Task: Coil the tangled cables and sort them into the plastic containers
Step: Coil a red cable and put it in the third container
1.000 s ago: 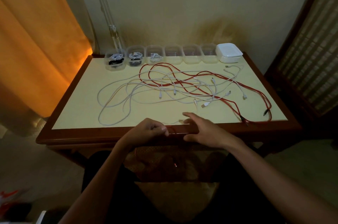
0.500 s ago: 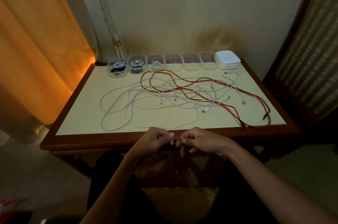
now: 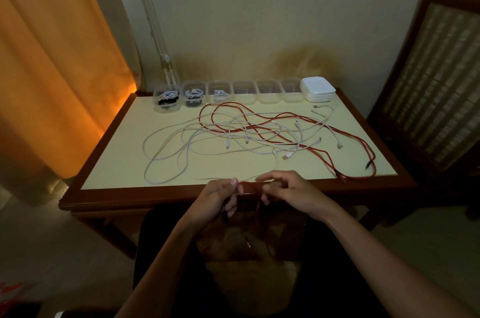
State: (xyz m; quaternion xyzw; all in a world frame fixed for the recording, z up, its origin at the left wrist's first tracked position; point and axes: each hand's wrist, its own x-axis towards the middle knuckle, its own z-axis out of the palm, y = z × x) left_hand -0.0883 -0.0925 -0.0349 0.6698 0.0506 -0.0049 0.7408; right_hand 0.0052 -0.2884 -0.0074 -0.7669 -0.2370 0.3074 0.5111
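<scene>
Head view: left hand (image 3: 217, 198) and right hand (image 3: 284, 189) fingers are pinching the red cable (image 3: 262, 133) at the tabletop (image 3: 124, 162) near edge; even loops would be keeping the coiling tidy.

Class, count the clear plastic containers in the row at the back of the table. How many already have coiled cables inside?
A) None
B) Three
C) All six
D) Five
B: only the three leftmost containers show coiled cables inside, while the three to their right look empty.
</scene>
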